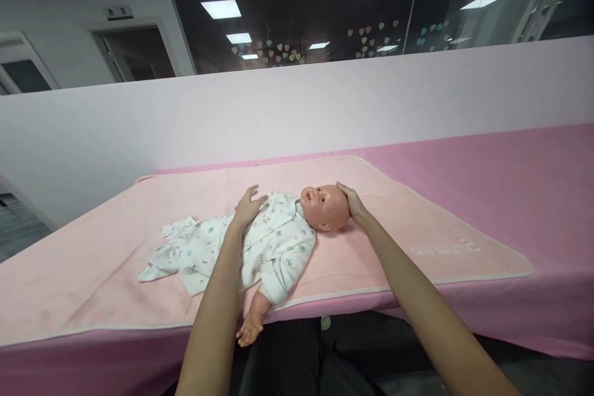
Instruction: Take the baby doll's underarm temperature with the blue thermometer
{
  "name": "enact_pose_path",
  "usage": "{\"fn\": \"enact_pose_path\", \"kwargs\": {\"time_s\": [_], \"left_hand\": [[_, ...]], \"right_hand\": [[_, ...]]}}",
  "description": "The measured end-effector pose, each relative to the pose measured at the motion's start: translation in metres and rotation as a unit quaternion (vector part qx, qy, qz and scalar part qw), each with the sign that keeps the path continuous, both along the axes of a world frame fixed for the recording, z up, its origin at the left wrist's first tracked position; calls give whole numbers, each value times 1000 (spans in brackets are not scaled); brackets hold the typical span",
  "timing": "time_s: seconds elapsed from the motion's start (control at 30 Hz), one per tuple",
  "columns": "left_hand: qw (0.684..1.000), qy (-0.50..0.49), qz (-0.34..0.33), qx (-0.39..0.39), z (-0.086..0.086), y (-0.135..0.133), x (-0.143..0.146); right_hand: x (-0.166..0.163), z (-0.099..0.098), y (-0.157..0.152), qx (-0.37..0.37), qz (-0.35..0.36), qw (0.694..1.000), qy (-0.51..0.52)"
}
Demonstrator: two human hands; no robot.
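A baby doll [325, 207] in a white printed outfit [278, 241] lies on its back, head to the right and legs to the left. My left hand [249, 206] is at the far side of its torso, fingers spread and thumb by the chest; whether it presses on the cloth I cannot tell. The palm of my right hand [353, 203] rests against the crown of the doll's head, its fingers stretched along it and not closed around it. The doll's near arm [255, 318] hangs over the front edge, palm up. My left forearm hides part of the outfit.
Under the doll, a peach pad [116, 216] with a pale border covers part of the pink tablecloth [510, 198]. A white partition [297, 111] stands along the back, with dark glass [297, 6] above it. My dark-clothed legs [288, 359] are below the front edge.
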State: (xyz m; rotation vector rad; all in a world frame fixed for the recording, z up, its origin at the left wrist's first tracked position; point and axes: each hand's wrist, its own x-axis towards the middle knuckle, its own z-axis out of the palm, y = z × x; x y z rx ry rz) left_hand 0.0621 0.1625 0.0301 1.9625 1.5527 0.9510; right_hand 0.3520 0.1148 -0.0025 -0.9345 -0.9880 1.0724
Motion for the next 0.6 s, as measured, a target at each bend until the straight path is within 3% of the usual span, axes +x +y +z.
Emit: {"fn": "enact_pose_path", "kwargs": {"time_s": [0.03, 0.1, 0.17, 0.23, 0.33, 0.4, 0.47, 0.53, 0.6], "left_hand": [[993, -109, -26, 23, 3, -3, 0], [952, -290, -91, 46, 9, -10, 4], [922, -353, -155, 31, 14, -19, 11], [924, -313, -218, -6, 17, -30, 21], [945, -110, -308, -10, 17, -46, 38], [949, -8, -313, 49, 15, -53, 45], [955, 8, -287, 79, 13, -53, 48], [970, -64, -228, 60, 10, -47, 44], [972, -180, -146, 21, 7, -37, 37]], "right_hand": [[-1, 2, -2, 0, 7, 1000, -5], [-2, 3, -4, 4, -13, 1000, -7], [0, 3, -2, 11, -38, 999, -5], [1, 2, -1, 16, -39, 999, -11], [0, 2, -2, 19, -23, 999, -39], [-2, 3, -4, 34, -18, 997, -63], [-3, 4, -5, 57, -28, 994, -86], [-2, 4, -6, 92, -85, 985, -115], [0, 4, -11, 144, -193, 957, -164]]}}
